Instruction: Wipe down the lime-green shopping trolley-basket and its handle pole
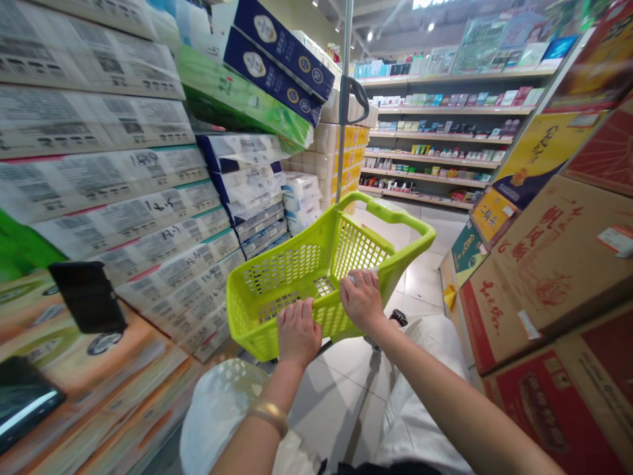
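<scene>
A lime-green plastic shopping basket [277,277] on wheels stands tilted in the aisle just ahead of me, empty as far as I can see. My left hand [298,332] is curled over its near rim, a gold bangle on the wrist. My right hand [362,300] grips the near right corner of the rim, fingers closed over a small pale thing I cannot make out. The basket's pull handle [352,99] rises on a grey pole behind it.
Stacked packs of tissue and paper rolls [148,218] wall the left side. Cardboard cartons [554,264] line the right. Two dark phones [88,297] lie on boxes at lower left. Shelves of goods [435,138] close the aisle's far end; pale floor tiles [425,277] run ahead.
</scene>
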Action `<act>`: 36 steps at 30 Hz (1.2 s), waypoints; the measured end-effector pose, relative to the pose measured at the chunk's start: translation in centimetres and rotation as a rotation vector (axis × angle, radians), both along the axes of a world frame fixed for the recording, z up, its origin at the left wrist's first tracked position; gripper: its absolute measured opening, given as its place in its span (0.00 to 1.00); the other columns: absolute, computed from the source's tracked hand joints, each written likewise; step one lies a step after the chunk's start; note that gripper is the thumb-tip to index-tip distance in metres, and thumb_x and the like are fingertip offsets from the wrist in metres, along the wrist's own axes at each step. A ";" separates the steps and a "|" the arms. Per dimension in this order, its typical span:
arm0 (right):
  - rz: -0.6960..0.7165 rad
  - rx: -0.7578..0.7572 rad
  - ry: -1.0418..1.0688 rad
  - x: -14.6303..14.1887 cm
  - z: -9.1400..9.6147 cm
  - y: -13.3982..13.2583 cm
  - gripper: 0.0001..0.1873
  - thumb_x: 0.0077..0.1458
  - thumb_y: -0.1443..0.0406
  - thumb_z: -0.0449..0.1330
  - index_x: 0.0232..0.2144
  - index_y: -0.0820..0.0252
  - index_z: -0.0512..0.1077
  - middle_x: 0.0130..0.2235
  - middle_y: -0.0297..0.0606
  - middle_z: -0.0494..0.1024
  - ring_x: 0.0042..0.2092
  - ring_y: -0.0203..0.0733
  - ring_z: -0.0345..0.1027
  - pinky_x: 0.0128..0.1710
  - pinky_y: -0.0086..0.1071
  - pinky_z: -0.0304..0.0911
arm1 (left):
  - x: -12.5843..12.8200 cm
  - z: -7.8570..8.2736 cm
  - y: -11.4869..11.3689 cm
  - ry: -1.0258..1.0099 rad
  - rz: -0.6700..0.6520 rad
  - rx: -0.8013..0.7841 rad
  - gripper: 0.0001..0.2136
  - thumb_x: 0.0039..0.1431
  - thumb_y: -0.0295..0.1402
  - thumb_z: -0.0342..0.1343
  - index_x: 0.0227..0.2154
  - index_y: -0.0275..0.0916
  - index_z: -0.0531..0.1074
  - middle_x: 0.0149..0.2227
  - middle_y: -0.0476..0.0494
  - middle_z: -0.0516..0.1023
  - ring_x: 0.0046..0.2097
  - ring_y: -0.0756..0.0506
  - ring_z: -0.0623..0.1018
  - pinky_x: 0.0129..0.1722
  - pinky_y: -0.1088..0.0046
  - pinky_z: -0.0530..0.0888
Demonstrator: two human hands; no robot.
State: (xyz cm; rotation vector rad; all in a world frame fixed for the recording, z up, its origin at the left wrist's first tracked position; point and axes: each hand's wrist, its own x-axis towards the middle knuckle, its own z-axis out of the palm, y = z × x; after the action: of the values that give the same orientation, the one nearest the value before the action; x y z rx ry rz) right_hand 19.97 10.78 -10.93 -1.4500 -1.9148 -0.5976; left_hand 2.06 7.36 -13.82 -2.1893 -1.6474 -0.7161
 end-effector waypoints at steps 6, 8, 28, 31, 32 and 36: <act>0.082 0.001 -0.114 2.7 0.9 0.4 0.07 0.60 0.64 0.56 0.33 0.55 0.74 0.41 0.40 0.73 0.46 0.46 0.59 0.54 0.39 0.49 | -1.2 0.0 0.2 0.019 -0.041 -0.008 0.22 0.51 0.27 0.51 0.51 0.35 0.67 0.41 0.38 0.76 0.44 0.39 0.72 0.48 0.61 0.63; 0.047 0.034 -0.122 4.7 1.7 0.9 0.07 0.60 0.65 0.56 0.32 0.55 0.74 0.42 0.40 0.73 0.46 0.46 0.59 0.54 0.39 0.49 | -1.3 0.1 0.3 0.005 -0.034 -0.015 0.21 0.51 0.27 0.51 0.50 0.36 0.67 0.41 0.38 0.76 0.44 0.39 0.72 0.48 0.61 0.63; -0.012 0.089 -0.203 12.1 4.0 2.1 0.10 0.62 0.64 0.54 0.36 0.56 0.75 0.43 0.42 0.73 0.48 0.47 0.59 0.52 0.39 0.51 | -0.7 0.7 0.1 -0.104 -0.048 -0.023 0.17 0.50 0.28 0.53 0.45 0.38 0.68 0.40 0.40 0.76 0.43 0.39 0.72 0.47 0.61 0.63; -0.052 0.100 -0.171 13.5 4.6 2.1 0.10 0.62 0.65 0.53 0.38 0.56 0.75 0.44 0.43 0.73 0.48 0.48 0.59 0.52 0.39 0.51 | -0.8 0.7 0.1 -0.122 -0.056 -0.020 0.16 0.50 0.28 0.53 0.44 0.38 0.68 0.39 0.41 0.76 0.42 0.39 0.72 0.46 0.60 0.63; -0.059 0.107 -0.163 13.6 4.6 2.0 0.10 0.62 0.65 0.53 0.38 0.56 0.75 0.43 0.43 0.73 0.48 0.48 0.59 0.51 0.39 0.52 | -0.9 0.7 0.1 -0.122 -0.059 -0.018 0.16 0.50 0.28 0.53 0.44 0.38 0.68 0.39 0.41 0.76 0.42 0.39 0.72 0.46 0.60 0.63; -0.077 0.129 -0.141 12.9 4.6 1.3 0.11 0.62 0.65 0.53 0.36 0.57 0.75 0.41 0.43 0.72 0.46 0.48 0.59 0.51 0.39 0.52 | -1.5 0.5 0.4 -0.107 -0.073 0.003 0.15 0.50 0.29 0.53 0.43 0.39 0.68 0.38 0.41 0.76 0.42 0.39 0.72 0.46 0.60 0.63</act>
State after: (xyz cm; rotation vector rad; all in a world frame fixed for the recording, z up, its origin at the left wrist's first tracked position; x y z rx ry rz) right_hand 32.85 12.04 -6.29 -1.4374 -1.8952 -0.8631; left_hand 0.52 7.79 -13.35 -2.2556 -1.6214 -0.8687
